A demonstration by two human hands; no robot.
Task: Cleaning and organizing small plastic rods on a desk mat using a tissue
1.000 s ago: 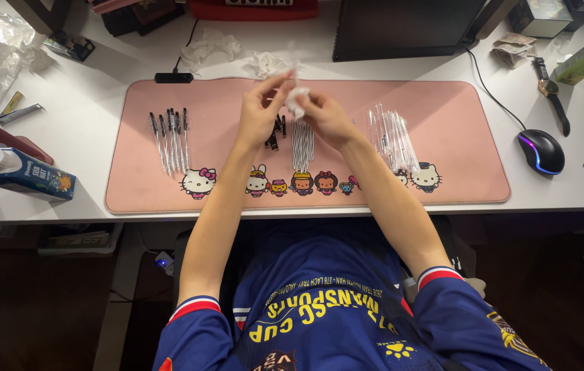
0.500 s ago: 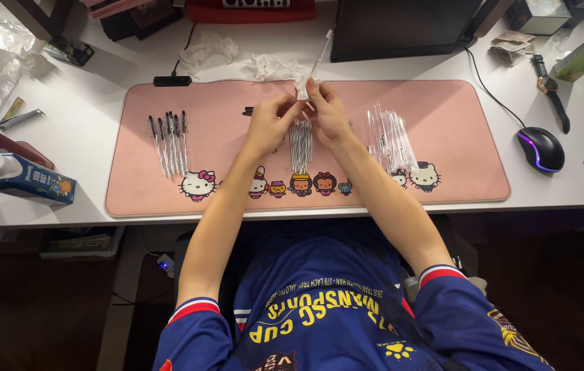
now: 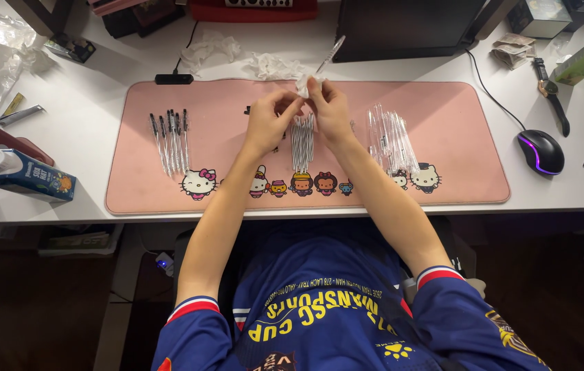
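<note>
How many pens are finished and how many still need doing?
Looks done: a row of about six assembled pens lies on the left of the pink mat. In hand: the left hand and right hand work on one pen with a white tissue. Left: pen parts in the middle and clear tubes on the right.

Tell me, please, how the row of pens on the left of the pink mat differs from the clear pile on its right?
The left row of pens shows dark parts and lies spread out in a neat line. The right pile looks clear throughout and is heaped closer together. Both rest on the pink mat, away from both hands.
</note>
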